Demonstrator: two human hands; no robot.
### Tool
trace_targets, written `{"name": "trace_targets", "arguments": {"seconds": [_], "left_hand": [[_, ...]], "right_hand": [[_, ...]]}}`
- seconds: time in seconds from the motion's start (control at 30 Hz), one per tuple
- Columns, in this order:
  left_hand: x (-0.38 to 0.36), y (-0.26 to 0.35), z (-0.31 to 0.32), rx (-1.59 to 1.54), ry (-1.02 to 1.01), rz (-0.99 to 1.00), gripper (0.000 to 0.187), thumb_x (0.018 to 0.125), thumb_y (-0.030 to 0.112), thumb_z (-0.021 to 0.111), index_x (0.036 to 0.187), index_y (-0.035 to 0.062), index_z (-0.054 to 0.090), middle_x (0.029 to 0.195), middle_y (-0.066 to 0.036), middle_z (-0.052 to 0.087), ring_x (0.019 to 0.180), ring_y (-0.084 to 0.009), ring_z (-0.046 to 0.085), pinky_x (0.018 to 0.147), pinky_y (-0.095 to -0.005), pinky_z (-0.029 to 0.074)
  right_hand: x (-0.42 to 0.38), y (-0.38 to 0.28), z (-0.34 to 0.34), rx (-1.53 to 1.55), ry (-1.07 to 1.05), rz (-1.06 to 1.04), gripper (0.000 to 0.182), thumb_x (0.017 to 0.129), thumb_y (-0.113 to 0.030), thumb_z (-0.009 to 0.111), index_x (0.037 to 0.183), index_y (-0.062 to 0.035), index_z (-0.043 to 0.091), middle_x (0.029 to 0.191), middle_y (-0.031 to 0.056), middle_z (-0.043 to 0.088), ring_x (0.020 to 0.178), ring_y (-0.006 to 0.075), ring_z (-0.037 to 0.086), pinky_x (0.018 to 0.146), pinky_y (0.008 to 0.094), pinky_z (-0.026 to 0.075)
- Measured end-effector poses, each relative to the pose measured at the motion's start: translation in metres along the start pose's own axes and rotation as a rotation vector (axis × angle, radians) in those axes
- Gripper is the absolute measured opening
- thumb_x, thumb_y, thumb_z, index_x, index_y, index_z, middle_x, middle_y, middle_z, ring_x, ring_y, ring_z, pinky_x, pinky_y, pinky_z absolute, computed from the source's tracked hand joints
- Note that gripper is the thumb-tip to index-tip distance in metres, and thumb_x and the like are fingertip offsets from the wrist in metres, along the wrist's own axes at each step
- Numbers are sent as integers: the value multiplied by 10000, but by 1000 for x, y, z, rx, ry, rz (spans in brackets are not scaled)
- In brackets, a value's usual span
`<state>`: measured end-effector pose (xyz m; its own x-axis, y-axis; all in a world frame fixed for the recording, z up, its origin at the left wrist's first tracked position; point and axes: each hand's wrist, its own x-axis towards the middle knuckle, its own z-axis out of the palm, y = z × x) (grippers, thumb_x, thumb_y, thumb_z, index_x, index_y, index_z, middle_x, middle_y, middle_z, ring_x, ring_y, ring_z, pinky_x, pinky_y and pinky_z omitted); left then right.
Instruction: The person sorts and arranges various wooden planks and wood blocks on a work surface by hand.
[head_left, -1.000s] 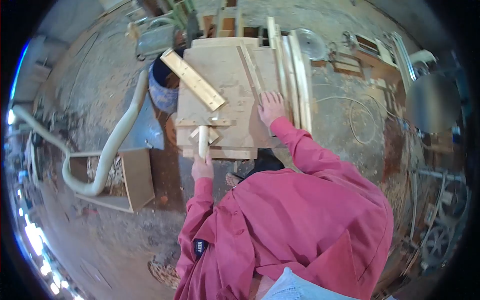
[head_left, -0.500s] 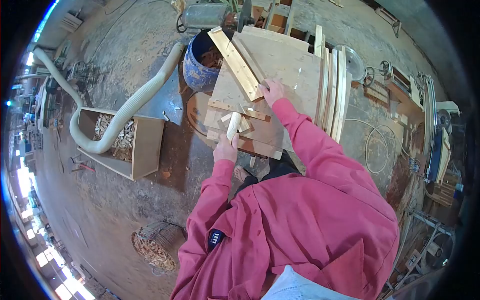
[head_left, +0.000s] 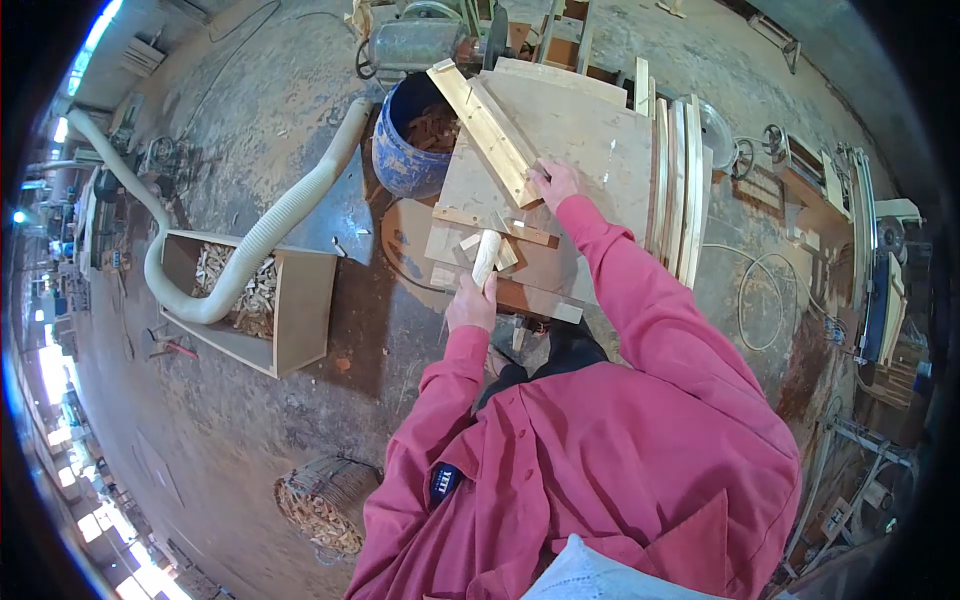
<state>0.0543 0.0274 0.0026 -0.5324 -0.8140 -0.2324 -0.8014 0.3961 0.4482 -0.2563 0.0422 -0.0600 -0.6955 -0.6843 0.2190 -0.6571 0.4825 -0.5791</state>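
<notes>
My left hand [head_left: 472, 305] is closed around the lower end of a pale, rounded wooden stick [head_left: 486, 258], near the front edge of the worktable [head_left: 590, 110]. Its upper end lies over small crossed wood pieces [head_left: 508, 256] and a flat wooden strip [head_left: 530, 234]. At the near end of a long, light wooden board [head_left: 485, 125], my right hand [head_left: 557, 183] has its fingers closed on the board's edge. The board lies slanted across the tabletop, and its far end reaches over a blue barrel [head_left: 410, 172]. My right fingertips are partly hidden.
Long wooden slats [head_left: 677, 190] line the table's right side. To the left, a thick ribbed hose [head_left: 290, 210] curves into a wooden box [head_left: 300, 310] with offcuts. A basket of scraps [head_left: 325, 505] stands lower left. A motor machine [head_left: 415, 45] sits beyond the table.
The view has shifted, so the table and surroundings appear slightly farther right and lower. Both hands keep their holds, and the bare foot below the table no longer shows clearly.
</notes>
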Motion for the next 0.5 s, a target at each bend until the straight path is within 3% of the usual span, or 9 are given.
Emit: {"name": "trace_targets", "arguments": {"seconds": [0.13, 0.33, 0.5], "left_hand": [[6, -1, 7, 22, 29, 27, 545, 1032, 568, 498, 1013, 24, 515, 883, -276, 701, 812, -494, 691, 715, -598, 536], [15, -8, 27, 23, 93, 66, 543, 1033, 568, 497, 1006, 26, 521, 885, -275, 701, 814, -492, 691, 722, -591, 536], [10, -14, 27, 0, 77, 71, 550, 1033, 569, 502, 1019, 19, 530, 904, -286, 703, 839, -501, 686, 744, -599, 527]], "right_hand": [[6, -9, -11, 57, -80, 66, 521, 966, -459, 650, 1257, -29, 700, 1137, 224, 688, 1075, 413, 644, 956, 474, 501], [9, 2, 14, 27, 145, -15, 449, 950, -416, 683, 1226, -63, 718, 1209, 266, 670, 1159, 437, 617, 1016, 498, 486], [10, -17, -16, 29, -141, 144, 366, 940, -391, 686, 1155, -98, 732, 1267, 223, 667, 1136, 420, 637, 968, 509, 506]]}}
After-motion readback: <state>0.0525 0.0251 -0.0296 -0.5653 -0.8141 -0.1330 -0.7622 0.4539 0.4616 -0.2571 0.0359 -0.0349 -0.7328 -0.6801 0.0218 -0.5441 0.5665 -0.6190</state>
